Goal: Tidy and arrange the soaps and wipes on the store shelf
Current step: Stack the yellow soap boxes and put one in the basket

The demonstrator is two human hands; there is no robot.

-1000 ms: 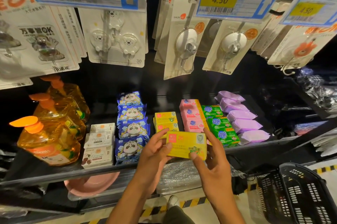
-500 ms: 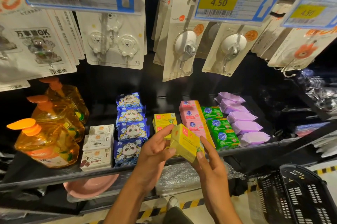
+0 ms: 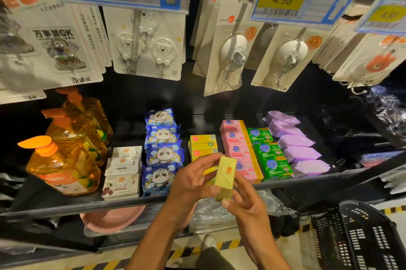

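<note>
Both hands hold a yellow soap box [image 3: 225, 176] in front of the shelf edge, its end flap turned towards me. My left hand [image 3: 190, 184] grips it from the left, thumb under it. My right hand [image 3: 243, 198] holds it from below and the right. Behind it on the shelf [image 3: 55, 209] lie yellow soap boxes [image 3: 203, 142], a row of pink soap bars [image 3: 238, 149], green soap bars [image 3: 269, 155], purple wipe packs [image 3: 296, 146], blue panda wipe packs [image 3: 162, 151] and white soap boxes [image 3: 123, 171].
Orange pump bottles [image 3: 63, 160] stand at the shelf's left. Carded hooks [image 3: 149, 45] and price tags [image 3: 283, 0] hang above. A pink basin [image 3: 109, 219] sits on the lower shelf. A black shopping basket [image 3: 360, 239] stands on the floor at the right.
The yellow box was held flat with its face towards me; both hands have turned it so its narrow end flap faces me, and lowered it slightly.
</note>
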